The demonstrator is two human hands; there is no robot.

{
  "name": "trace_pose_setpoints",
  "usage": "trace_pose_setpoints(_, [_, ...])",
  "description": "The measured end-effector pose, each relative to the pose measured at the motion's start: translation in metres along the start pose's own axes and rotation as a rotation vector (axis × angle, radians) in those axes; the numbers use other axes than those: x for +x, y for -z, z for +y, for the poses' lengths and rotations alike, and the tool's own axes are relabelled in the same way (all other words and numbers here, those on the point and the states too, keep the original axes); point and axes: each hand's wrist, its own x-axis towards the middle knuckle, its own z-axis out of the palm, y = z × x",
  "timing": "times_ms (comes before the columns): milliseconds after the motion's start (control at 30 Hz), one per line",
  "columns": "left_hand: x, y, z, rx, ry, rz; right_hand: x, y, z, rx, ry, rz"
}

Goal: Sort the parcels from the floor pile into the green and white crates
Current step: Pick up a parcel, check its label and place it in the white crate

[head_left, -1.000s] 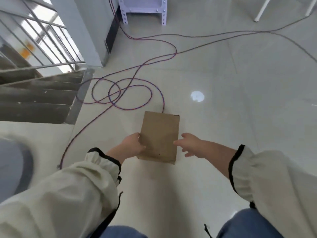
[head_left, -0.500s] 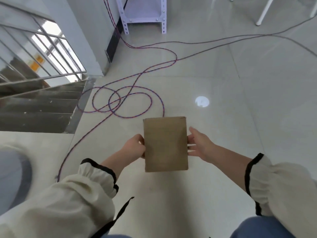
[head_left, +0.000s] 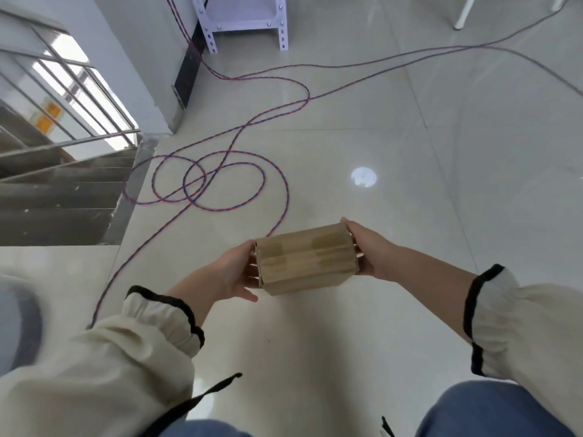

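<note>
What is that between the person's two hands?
A brown cardboard parcel, held clear of the floor. The left hand presses one end and the right hand the other, as the head view shows.

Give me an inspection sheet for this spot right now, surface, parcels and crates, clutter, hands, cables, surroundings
Surface: glossy pale tiled floor, with a bright round light reflection.
Job's things: one brown cardboard parcel held off the floor; no crates or pile in view.
Clutter: nothing seen.
Hands: left hand and right hand press on opposite ends of the parcel.
Cables: red-blue twisted cable looped on the floor ahead; a grey cable runs further back.
Surroundings: staircase with metal railing at left; white shelf frame at the far wall.
</note>
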Motion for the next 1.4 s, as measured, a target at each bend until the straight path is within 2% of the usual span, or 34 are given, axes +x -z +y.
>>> trace_pose_setpoints(67, [0.001, 0.000, -0.001, -0.088, -0.064, 0.003, -0.001, 0.000, -0.001, 0.034, 0.072, 0.002])
trace_pose_setpoints(133, [0.003, -0.002, -0.003, -0.116, -0.155, 0.032, 0.000, 0.000, -0.001, -0.037, 0.138, 0.014])
trace_pose_setpoints(233, [0.004, -0.008, -0.007, 0.003, -0.217, 0.092, -0.001, -0.004, 0.005, -0.145, 0.081, -0.009])
trace_pose_setpoints(400, [0.012, -0.023, -0.024, 0.223, -0.131, 0.086, -0.005, -0.006, 0.021, -0.271, -0.049, -0.157])
trace_pose_setpoints(800, [0.019, -0.019, -0.021, 0.139, -0.102, 0.106, 0.000, -0.001, 0.022, -0.264, -0.072, -0.106])
trace_pose_setpoints(867, [0.015, -0.022, -0.021, 0.157, -0.035, 0.086, 0.001, -0.001, 0.021, -0.254, -0.044, -0.090])
trace_pose_setpoints(967, [0.007, -0.021, -0.023, 0.162, 0.226, -0.145, 0.002, -0.003, 0.016, -0.388, 0.095, -0.017])
trace_pose_setpoints(1000, [0.007, -0.015, -0.023, 0.128, 0.286, -0.177, 0.004, -0.003, 0.014, -0.427, 0.146, 0.014])
trace_pose_setpoints(1033, [0.008, -0.008, -0.020, 0.096, 0.308, -0.131, 0.006, -0.001, 0.014, -0.452, 0.180, 0.058])
trace_pose_setpoints(1100, [0.012, 0.008, -0.014, 0.085, 0.220, 0.151, 0.008, 0.008, 0.014, -0.471, 0.169, 0.219])
trace_pose_setpoints(1133, [0.016, 0.013, -0.013, 0.154, 0.124, 0.299, 0.008, 0.013, 0.015, -0.471, 0.122, 0.298])
trace_pose_setpoints(1167, [0.019, 0.013, -0.013, 0.250, 0.007, 0.377, 0.006, 0.018, 0.017, -0.473, 0.031, 0.332])
trace_pose_setpoints(1200, [0.021, 0.009, -0.013, 0.343, -0.112, 0.377, 0.001, 0.020, 0.018, -0.480, -0.094, 0.300])
trace_pose_setpoints(1267, [0.022, -0.006, -0.013, 0.551, -0.259, 0.300, -0.005, 0.022, 0.024, -0.380, -0.293, 0.121])
trace_pose_setpoints(1333, [0.023, -0.018, -0.014, 0.827, -0.308, 0.323, -0.006, 0.020, 0.028, -0.098, -0.326, 0.032])
trace_pose_setpoints(1400, [0.021, -0.024, -0.013, 0.944, -0.281, 0.382, -0.004, 0.019, 0.027, -0.006, -0.249, 0.078])
